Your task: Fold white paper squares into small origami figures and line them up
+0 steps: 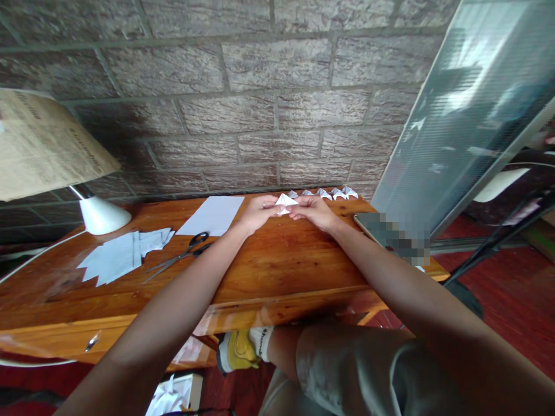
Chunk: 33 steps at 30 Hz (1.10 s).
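Frame centre: left hand (259, 211) and right hand (314, 210) pinch 1 folded paper (285, 201) from both sides, probably steadying creases.

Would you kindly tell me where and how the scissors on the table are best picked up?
Probably by the black handle loops, from above: the scissors lie flat on the table, blades pointing left and nearer. The left hand and right hand pinch the folded paper.

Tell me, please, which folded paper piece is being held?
The folded paper piece between the left hand and right hand; the other pieces lie in a row behind.
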Each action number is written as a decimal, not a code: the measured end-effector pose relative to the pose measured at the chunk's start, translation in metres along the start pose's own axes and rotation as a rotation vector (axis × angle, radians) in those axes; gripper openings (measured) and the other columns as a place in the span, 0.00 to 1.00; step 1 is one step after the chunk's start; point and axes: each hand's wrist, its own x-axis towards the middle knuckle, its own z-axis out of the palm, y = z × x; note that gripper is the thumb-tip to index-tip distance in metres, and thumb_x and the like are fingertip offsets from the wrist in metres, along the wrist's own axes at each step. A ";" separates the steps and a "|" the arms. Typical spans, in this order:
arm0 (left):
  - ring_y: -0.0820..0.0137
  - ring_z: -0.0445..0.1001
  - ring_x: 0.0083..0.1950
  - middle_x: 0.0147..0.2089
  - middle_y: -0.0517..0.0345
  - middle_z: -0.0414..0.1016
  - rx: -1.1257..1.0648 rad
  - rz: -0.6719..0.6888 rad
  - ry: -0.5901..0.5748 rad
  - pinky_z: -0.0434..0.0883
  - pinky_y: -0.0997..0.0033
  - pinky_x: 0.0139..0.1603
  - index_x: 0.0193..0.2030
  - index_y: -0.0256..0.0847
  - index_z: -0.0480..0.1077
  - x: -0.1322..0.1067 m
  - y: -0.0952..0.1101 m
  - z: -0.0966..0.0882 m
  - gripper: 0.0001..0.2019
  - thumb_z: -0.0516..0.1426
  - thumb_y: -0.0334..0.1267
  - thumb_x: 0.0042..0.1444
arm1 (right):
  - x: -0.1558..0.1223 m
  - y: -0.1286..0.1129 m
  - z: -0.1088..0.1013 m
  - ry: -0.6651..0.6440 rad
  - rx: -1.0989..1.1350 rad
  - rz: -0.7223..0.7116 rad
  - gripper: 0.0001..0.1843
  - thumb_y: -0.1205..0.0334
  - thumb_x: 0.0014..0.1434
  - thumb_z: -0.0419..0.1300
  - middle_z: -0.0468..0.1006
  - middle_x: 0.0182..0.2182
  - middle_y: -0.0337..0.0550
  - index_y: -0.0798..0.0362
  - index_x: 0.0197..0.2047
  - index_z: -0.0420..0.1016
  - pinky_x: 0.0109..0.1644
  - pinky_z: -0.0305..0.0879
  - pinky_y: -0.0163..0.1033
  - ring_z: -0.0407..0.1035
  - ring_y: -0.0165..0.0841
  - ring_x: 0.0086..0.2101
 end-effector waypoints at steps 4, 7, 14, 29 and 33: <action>0.69 0.75 0.41 0.40 0.52 0.79 -0.179 -0.039 0.037 0.69 0.65 0.49 0.40 0.36 0.78 -0.003 0.001 0.000 0.19 0.68 0.45 0.42 | -0.003 -0.003 0.008 0.030 0.025 0.013 0.17 0.54 0.41 0.73 0.82 0.28 0.41 0.54 0.33 0.81 0.33 0.69 0.32 0.73 0.27 0.27; 0.69 0.75 0.44 0.44 0.52 0.79 -0.293 -0.058 0.053 0.69 0.64 0.51 0.42 0.39 0.78 -0.005 0.005 0.004 0.19 0.68 0.43 0.42 | -0.006 -0.007 0.010 0.083 0.035 0.003 0.16 0.55 0.39 0.73 0.80 0.26 0.38 0.53 0.32 0.80 0.30 0.67 0.29 0.72 0.25 0.27; 0.68 0.75 0.42 0.42 0.50 0.80 -0.181 -0.057 -0.020 0.67 0.65 0.50 0.44 0.36 0.77 -0.014 0.013 0.027 0.24 0.71 0.37 0.36 | -0.033 -0.010 0.004 0.195 0.078 0.056 0.15 0.56 0.39 0.74 0.77 0.24 0.38 0.55 0.28 0.79 0.29 0.64 0.30 0.68 0.24 0.26; 0.71 0.74 0.38 0.38 0.53 0.79 -0.119 -0.139 -0.140 0.66 0.70 0.43 0.46 0.35 0.76 -0.023 0.025 0.049 0.23 0.68 0.30 0.39 | -0.072 -0.019 -0.021 -0.005 -0.176 0.011 0.19 0.48 0.48 0.68 0.77 0.26 0.39 0.56 0.33 0.78 0.31 0.62 0.32 0.67 0.26 0.26; 0.71 0.75 0.38 0.39 0.53 0.79 -0.140 -0.177 -0.096 0.68 0.69 0.45 0.44 0.36 0.76 -0.025 0.023 0.052 0.22 0.69 0.31 0.39 | -0.070 -0.016 -0.017 0.033 -0.131 0.018 0.20 0.46 0.46 0.69 0.77 0.24 0.39 0.57 0.31 0.78 0.30 0.63 0.32 0.68 0.25 0.25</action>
